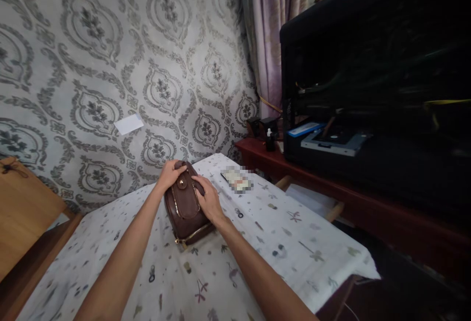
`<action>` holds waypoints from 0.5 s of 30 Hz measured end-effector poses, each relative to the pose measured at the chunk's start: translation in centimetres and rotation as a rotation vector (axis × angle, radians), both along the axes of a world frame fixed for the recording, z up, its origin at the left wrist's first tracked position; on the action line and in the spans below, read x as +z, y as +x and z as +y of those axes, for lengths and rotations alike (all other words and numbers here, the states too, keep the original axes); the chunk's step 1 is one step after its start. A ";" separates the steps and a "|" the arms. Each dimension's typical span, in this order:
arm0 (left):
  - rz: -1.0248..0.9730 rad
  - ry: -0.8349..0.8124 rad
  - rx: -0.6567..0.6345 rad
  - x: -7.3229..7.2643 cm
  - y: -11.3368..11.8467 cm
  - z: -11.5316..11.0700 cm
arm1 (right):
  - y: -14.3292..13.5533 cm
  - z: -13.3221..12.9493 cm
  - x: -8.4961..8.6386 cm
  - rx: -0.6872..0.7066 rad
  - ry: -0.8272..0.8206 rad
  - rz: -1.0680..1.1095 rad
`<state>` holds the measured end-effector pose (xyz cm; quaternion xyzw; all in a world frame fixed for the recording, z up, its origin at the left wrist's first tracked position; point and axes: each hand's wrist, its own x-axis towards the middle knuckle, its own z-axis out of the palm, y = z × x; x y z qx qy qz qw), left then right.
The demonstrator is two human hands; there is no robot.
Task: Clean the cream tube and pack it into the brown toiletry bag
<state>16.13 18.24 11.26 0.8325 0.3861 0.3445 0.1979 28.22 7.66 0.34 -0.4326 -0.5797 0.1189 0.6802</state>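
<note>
A: Brown leather, that's the small bag (pixel 186 208), standing near the middle of the table, gold zip along its lower edge and a round stud on its flap.

B: And both hands are on it?

A: Both. The left hand (pixel 170 173) is curled over the bag's top corner at eleven o'clock, fingers closed on the dark edge there. The right hand (pixel 208 197) lies flat against the bag's side at three o'clock, fingers pressed to the flap.

B: What's under it?

A: A white tablecloth (pixel 257 242) scattered with small printed figures, covering the whole table. At two o'clock from the bag, a flat blurred item (pixel 237 180) lies on the cloth, well apart from the hands.

B: And the room?

A: Grey damask wallpaper (pixel 110 56) behind, with a white slip of paper (pixel 128 124) stuck on it at eleven o'clock. A lilac curtain (pixel 270 31) hangs at one o'clock. At three o'clock a big black cabinet (pixel 375 75) sits on a dark red wooden bench (pixel 331 188). A wooden board (pixel 25 208) leans at nine o'clock.
</note>
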 end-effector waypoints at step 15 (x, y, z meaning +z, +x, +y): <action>-0.087 0.008 0.128 -1.2 -6.0 2.5 | -0.1 0.2 -0.2 0.001 -0.006 0.022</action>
